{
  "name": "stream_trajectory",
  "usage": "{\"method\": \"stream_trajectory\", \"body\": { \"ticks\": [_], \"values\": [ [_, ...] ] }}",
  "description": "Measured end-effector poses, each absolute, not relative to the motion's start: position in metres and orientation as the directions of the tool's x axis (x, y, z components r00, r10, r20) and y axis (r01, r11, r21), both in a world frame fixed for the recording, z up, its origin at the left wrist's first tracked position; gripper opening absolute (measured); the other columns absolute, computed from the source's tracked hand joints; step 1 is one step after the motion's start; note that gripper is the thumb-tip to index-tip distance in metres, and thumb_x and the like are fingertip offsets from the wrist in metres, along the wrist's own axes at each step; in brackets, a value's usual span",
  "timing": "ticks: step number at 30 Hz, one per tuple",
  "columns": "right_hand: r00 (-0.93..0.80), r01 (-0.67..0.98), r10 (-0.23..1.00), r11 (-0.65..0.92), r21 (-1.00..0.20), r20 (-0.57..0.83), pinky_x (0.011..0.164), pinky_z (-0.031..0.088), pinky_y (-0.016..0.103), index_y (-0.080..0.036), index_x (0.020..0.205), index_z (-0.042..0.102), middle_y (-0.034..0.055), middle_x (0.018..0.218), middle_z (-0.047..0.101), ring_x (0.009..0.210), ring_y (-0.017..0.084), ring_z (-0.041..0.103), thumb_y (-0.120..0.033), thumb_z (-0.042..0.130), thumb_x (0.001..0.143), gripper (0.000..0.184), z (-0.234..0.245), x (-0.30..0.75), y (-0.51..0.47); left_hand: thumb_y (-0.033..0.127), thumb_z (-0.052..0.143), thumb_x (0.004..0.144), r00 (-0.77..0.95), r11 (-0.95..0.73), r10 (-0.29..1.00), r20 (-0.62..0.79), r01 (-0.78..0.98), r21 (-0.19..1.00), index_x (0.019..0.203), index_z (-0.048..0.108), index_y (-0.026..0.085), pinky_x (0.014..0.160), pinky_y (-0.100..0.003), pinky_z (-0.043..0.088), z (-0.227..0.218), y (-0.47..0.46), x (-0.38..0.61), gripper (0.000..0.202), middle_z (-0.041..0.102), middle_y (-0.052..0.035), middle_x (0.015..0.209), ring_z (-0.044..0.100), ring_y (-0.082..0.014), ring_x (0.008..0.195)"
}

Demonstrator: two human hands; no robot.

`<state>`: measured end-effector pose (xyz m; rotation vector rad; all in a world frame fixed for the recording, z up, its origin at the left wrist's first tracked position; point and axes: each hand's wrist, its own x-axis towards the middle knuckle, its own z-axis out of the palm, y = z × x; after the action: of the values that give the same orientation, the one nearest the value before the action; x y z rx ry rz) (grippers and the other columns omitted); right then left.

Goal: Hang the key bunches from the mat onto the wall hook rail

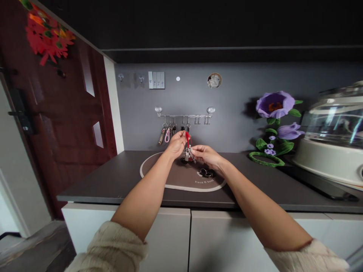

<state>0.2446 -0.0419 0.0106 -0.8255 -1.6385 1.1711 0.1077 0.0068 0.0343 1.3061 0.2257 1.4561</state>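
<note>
Both my hands are stretched out over an oval brown mat point(181, 180) on a dark counter point(113, 181). My left hand point(176, 143) pinches a red cord point(187, 139) from which a small bunch of silver keys point(188, 153) hangs. My right hand point(204, 155) pinches the keys from the right side. Just behind the hands a chrome hook rail point(184, 115) on the grey wall carries several key rings, one with a pink loop point(167, 135). A dark small object point(206, 173) lies on the mat below my right wrist.
A purple knitted flower with green leaves point(272, 124) stands at the back right. A large white appliance with a clear lid point(331, 139) fills the right edge. A dark red door point(65, 113) is on the left. White cabinet fronts point(187, 234) lie below the counter.
</note>
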Motion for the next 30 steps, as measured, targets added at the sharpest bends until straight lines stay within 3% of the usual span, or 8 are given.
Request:
{"method": "stream_trajectory", "body": {
  "ticks": [12,19,23,30],
  "values": [
    [-0.102,-0.047,0.942,0.317,-0.947,0.32,0.055,0.042,0.022,-0.016,0.074,0.061,0.0002,0.068,0.063,0.055,0.008,0.054,-0.033,0.072,0.057,0.026,0.018,0.25,-0.046,0.005,0.055,0.066,0.21,-0.259,0.839,0.503,-0.658,0.707,0.059,0.045,0.014,0.068,-0.019,0.038,0.034,0.007,0.103,0.015,0.049,0.004,0.061,0.048,-0.005,0.062],
    [-0.002,0.059,0.89,0.455,-0.889,0.455,0.058,0.039,0.023,-0.015,0.071,0.065,-0.0009,0.063,0.062,0.054,0.007,0.049,-0.033,0.071,0.055,0.025,0.019,0.253,-0.042,0.012,0.057,0.07,0.225,-0.224,0.87,0.439,-0.613,0.758,0.063,0.05,0.013,0.068,-0.02,0.038,0.032,0.009,0.1,0.01,0.052,0.0027,0.062,0.047,-0.0049,0.06],
    [0.115,0.08,0.846,0.515,-0.854,0.521,0.059,0.04,0.025,-0.015,0.065,0.064,-0.0001,0.061,0.061,0.053,0.008,0.049,-0.033,0.073,0.051,0.025,0.021,0.257,-0.035,0.011,0.057,0.07,0.248,-0.202,0.88,0.404,-0.575,0.793,0.064,0.051,0.013,0.07,-0.021,0.038,0.03,0.01,0.099,0.009,0.052,0.0023,0.062,0.048,-0.0053,0.061],
    [0.216,0.128,0.781,0.572,-0.81,0.585,0.059,0.043,0.026,-0.015,0.072,0.062,0.0003,0.06,0.06,0.054,0.009,0.051,-0.034,0.072,0.051,0.03,0.022,0.262,-0.032,0.016,0.058,0.07,0.381,-0.213,0.853,0.356,-0.369,0.905,0.067,0.053,0.012,0.071,-0.023,0.037,0.027,0.008,0.096,0.007,0.054,-0.0002,0.068,0.05,-0.0069,0.065]
  ]
}}
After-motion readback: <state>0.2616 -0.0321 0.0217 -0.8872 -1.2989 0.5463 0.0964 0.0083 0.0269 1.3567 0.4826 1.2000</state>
